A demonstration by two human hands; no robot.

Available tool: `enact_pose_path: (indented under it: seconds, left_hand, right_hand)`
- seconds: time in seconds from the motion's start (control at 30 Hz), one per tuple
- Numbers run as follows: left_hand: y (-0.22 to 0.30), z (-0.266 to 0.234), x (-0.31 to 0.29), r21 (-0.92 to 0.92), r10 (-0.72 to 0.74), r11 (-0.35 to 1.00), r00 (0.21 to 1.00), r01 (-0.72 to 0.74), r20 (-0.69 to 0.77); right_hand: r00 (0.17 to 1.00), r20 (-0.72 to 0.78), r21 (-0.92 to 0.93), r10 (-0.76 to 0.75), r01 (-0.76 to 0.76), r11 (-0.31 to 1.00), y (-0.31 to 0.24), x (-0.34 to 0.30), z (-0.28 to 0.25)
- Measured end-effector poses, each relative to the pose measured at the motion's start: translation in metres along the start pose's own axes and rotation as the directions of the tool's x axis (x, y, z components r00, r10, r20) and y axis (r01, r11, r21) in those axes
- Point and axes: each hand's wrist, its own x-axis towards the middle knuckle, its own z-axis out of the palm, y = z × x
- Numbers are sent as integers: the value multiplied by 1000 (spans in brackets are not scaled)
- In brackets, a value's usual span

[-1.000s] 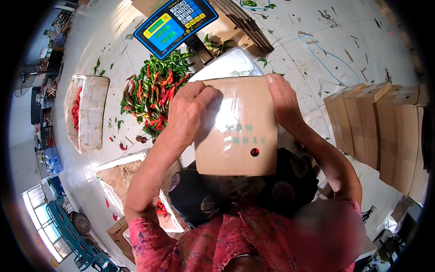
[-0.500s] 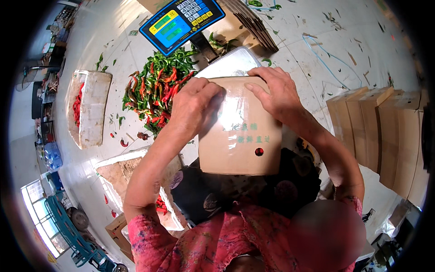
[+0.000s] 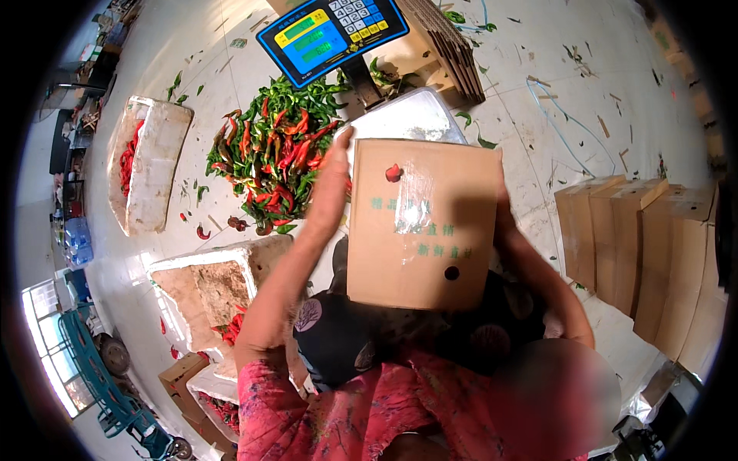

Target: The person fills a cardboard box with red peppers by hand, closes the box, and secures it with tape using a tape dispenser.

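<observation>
A closed cardboard box (image 3: 419, 265) faces me, with green print, clear tape on its upper part and two round holes. A red pepper (image 3: 393, 173) shows at the upper hole; the lower one is dark. My left hand (image 3: 335, 173), slightly blurred, holds the box at its upper left side. At the right side my right hand (image 3: 503, 201) grips it, its fingers mostly hidden behind the edge. The box sits above my knees, in front of the metal plate (image 3: 407, 115) of a scale, whose blue-framed display (image 3: 330, 38) is lit.
Red and green peppers (image 3: 280, 150) lie heaped left of the scale. White foam boxes (image 3: 157, 173) with red peppers stand farther left and beside my left knee. Cardboard boxes (image 3: 615, 238) line the right side. Flattened cardboard (image 3: 446, 46) leans behind the scale. Blue strapping (image 3: 565, 115) lies on the floor.
My hands have moved from the box's top edge down to its two sides. The box has tilted, showing more of its printed face and both holes.
</observation>
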Motion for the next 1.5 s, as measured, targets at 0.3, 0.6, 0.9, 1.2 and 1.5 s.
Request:
enact_pose_path:
  seconds: [0.3, 0.6, 0.9, 1.2, 1.5]
  left_hand:
    - [85, 30, -5, -289, -225, 925, 969, 245, 102]
    - [13, 16, 8, -308, -395, 864, 915, 399, 77]
    - [-7, 28, 27, -345, -516, 781, 849, 521, 113]
    - [7, 3, 16, -602, -346, 543, 809, 585, 475]
    - [-25, 14, 15, -432, -561, 740, 827, 516, 27]
  right_hand:
    - [987, -17, 150, 160, -156, 976, -38, -24, 37]
    - [996, 34, -50, 79, -77, 996, -9, -7, 23]
    - [980, -15, -480, 200, -182, 858, -12, 10, 13]
    - [970, -28, -127, 240, -242, 962, -45, -16, 48]
    - [966, -2, -153, 257, -254, 955, 11, -4, 7]
